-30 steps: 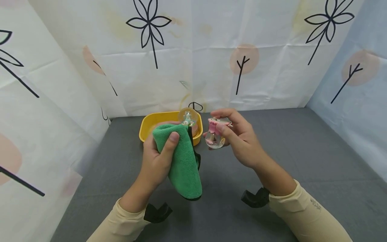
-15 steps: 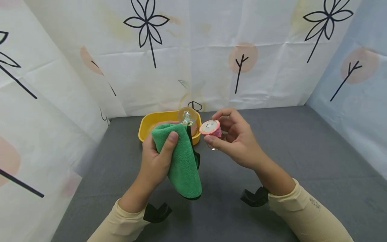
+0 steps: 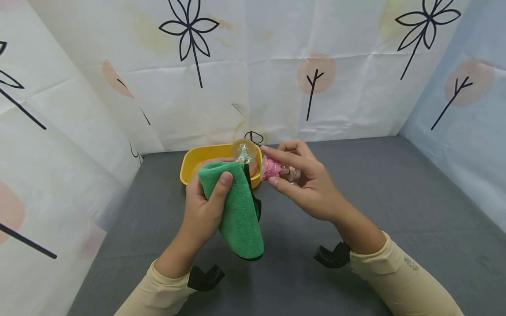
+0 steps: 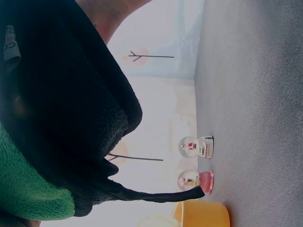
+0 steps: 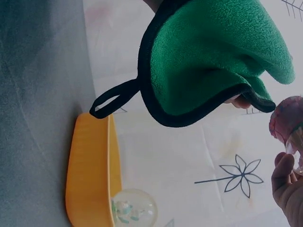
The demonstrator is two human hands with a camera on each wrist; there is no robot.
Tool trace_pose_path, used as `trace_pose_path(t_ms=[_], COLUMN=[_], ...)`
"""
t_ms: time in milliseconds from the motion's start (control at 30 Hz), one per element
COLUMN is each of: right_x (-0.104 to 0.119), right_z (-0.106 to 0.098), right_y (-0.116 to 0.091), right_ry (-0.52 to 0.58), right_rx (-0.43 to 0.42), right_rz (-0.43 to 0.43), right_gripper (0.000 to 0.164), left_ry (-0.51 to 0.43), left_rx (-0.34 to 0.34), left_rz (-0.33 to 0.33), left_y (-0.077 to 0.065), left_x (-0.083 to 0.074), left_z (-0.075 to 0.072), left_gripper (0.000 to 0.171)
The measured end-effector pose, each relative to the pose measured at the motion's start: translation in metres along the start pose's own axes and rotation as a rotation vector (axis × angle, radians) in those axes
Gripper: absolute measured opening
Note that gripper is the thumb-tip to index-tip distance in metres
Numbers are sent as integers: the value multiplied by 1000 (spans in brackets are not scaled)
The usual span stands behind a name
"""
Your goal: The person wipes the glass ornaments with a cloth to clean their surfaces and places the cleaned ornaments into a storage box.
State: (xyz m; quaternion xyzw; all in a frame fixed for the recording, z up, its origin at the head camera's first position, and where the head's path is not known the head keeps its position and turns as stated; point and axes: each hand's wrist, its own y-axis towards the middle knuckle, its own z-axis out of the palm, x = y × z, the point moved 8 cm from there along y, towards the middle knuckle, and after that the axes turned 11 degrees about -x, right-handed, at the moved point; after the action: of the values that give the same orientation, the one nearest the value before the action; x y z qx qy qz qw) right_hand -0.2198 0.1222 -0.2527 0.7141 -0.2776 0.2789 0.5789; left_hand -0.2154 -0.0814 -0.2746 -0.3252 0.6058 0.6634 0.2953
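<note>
Left fingers [image 3: 222,188] grip green cloth [image 3: 242,219], label [image 4: 13,56] barely legible; right fingers [image 3: 290,159] hold pink-based globe [image 3: 272,169].

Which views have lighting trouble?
Head: evenly lit, green cloth clear, soft shadow on the grey table. Left wrist: backlit, the cloth's black side loses detail against a washed-out backdrop. Right wrist: dim overall, held globe shadowed and cut by the frame edge.
</note>
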Motion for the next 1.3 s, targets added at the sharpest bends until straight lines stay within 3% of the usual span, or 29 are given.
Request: trace_pose_path(t_ms=[133,467,667,933,1300], right_x=[1,8,11,17,23], right_z=[2,10,11,9,8], right_y=[-2,-6,-5,-5,-6], right_ry=[-6,58,108,203,252], right_rx=[34,125,117,110,105], right_rz=[14,-93,-140,-229,-275], right_gripper=[51,58,59,47,40], left_ry=[-3,0,-18,-45,-63], left_rx=[1,10,34,51,42], left_rz=[-3,-13,-15,-21,-35], left_y=[0,-1,-1,-1,-2], left_x=[2,1,2,2,4], left_z=[0,1,3,3,3], left_gripper=[29,31,39,49,40])
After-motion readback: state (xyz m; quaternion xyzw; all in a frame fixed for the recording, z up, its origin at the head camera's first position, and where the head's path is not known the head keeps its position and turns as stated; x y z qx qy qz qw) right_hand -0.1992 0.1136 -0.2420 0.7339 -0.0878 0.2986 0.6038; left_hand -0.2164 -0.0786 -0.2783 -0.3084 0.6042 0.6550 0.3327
